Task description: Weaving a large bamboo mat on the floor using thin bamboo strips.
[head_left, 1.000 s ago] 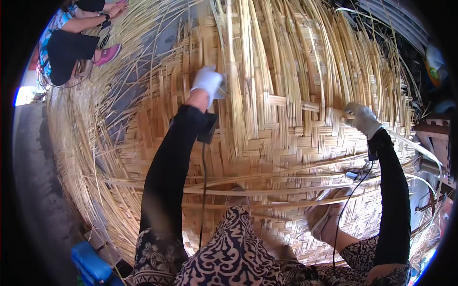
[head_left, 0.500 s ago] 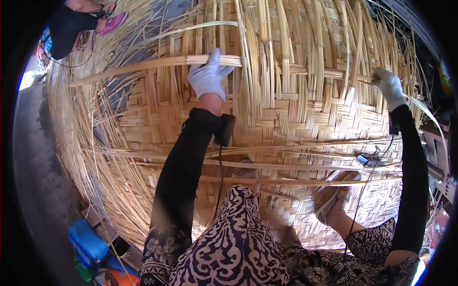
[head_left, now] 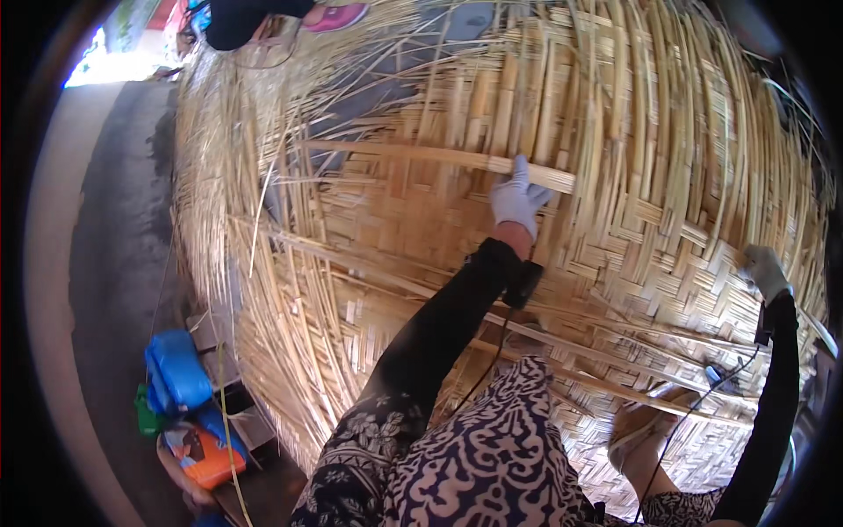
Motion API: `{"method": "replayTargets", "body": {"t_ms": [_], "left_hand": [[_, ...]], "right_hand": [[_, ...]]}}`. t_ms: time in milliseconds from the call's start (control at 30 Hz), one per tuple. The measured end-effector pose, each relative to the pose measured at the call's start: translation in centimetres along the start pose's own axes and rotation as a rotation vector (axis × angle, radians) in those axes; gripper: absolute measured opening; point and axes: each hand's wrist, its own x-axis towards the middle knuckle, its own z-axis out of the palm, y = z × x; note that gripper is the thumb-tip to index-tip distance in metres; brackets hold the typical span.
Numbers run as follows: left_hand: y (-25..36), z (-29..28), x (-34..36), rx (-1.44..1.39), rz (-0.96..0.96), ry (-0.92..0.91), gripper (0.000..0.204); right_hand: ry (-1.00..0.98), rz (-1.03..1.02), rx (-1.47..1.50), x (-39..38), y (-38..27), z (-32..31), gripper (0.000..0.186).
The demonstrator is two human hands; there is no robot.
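In front of me lies a large woven bamboo mat, its weave of flat pale strips. My left hand, in a white glove, grips a flat bamboo strip laid crosswise, thumb or finger pressed over it. This strip runs left over the loose ends and to the right passes among raised lengthwise strips. Farther right, my gloved right hand is closed at the mat's right side, apparently on the same strip; its fingertips are blurred.
Loose bamboo strips cross the mat near my sandalled foot. At lower left are a blue container and an orange package beside grey floor. Another person's pink shoe is at the top. Dark cords hang from my wrists.
My view has swung left, so the mat and both hands appear farther right and lower. Both hands keep roughly their places on the mat, the left still at the crosswise strip.
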Motion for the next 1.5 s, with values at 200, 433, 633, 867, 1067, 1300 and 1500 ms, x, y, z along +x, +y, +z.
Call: {"method": "replayTargets", "body": {"t_ms": [200, 433, 633, 867, 1067, 1300, 1500], "left_hand": [[0.6, -3.5, 0.8, -0.175, -0.064, -0.102, 0.045], [1.2, -3.7, 0.3, -0.15, -0.153, -0.065, 0.044], [1.3, -3.0, 0.4, -0.137, -0.164, -0.033, 0.06], [2.8, -5.7, 0.5, -0.134, -0.188, -0.049, 0.067], [-0.9, -1.7, 1.9, 0.34, 0.002, -0.136, 0.052], [-0.9, 1.4, 2.5, 0.19, -0.008, 0.066, 0.03], [-3.3, 0.2, -1.2, 0.214, 0.063, 0.073, 0.021]], "right_hand": [[0.313, -0.353, -0.217, 1.7, 1.2, 0.9, 0.019], [0.314, -0.365, -0.177, 1.9, -2.3, 2.9, 0.025], [0.098, -0.03, -0.016, 1.7, 5.3, -1.5, 0.036], [0.228, -0.425, -0.081, 1.3, -2.5, 3.2, 0.015], [0.155, -0.447, -0.56, 3.6, 0.7, 1.8, 0.012], [0.215, -0.015, -0.254, 4.4, -0.1, 1.6, 0.028], [0.074, 0.009, -0.047, 0.0, 2.5, 0.6, 0.023]]}}
